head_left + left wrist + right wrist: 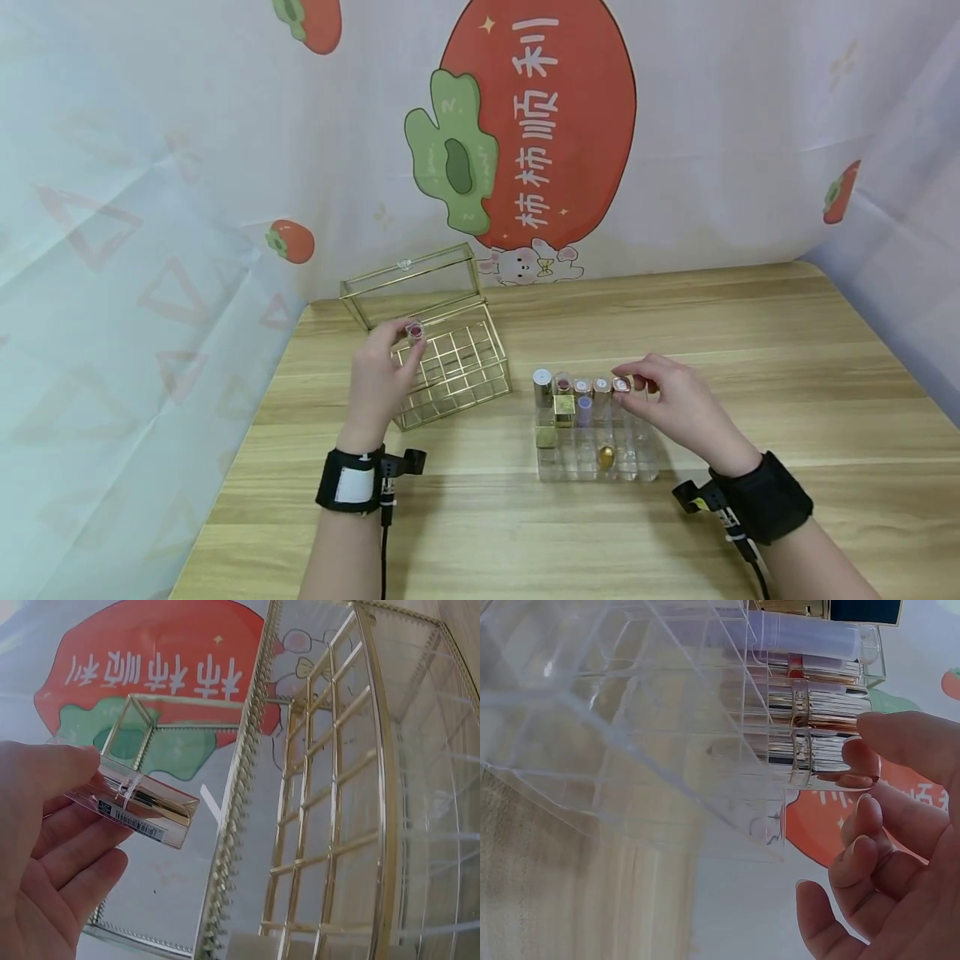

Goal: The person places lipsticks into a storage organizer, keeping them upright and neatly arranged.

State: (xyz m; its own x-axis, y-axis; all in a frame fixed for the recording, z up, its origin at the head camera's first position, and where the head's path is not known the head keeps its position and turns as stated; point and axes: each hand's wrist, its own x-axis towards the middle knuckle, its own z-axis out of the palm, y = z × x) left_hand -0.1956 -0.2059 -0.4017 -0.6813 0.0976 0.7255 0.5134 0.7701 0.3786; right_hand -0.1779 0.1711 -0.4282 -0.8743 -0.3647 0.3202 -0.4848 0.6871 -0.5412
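Observation:
Between thumb and fingers, my left hand [377, 379] pinches a lipstick [146, 804] in a clear case with a barcode label. It is held over the left part of a gold-framed glass box [501, 379], whose lid stands raised and whose inside is divided by a gold grid [334, 780]. My right hand [686, 408] pinches the top of a silvery lipstick [826, 754] with thumb and forefinger, at the right of the back row in a clear stepped organizer [551, 473]. The right wrist view shows its lower part inside the organizer, other fingers loosely bent.
More lipsticks stand in the organizer's back row, among them a tall silver tube [542, 388]. Nearer are a lilac tube [584, 410], gold-capped square pieces [564, 408] and a round gold piece [606, 456]. A printed cloth [712, 167] hangs behind the wooden table [750, 333].

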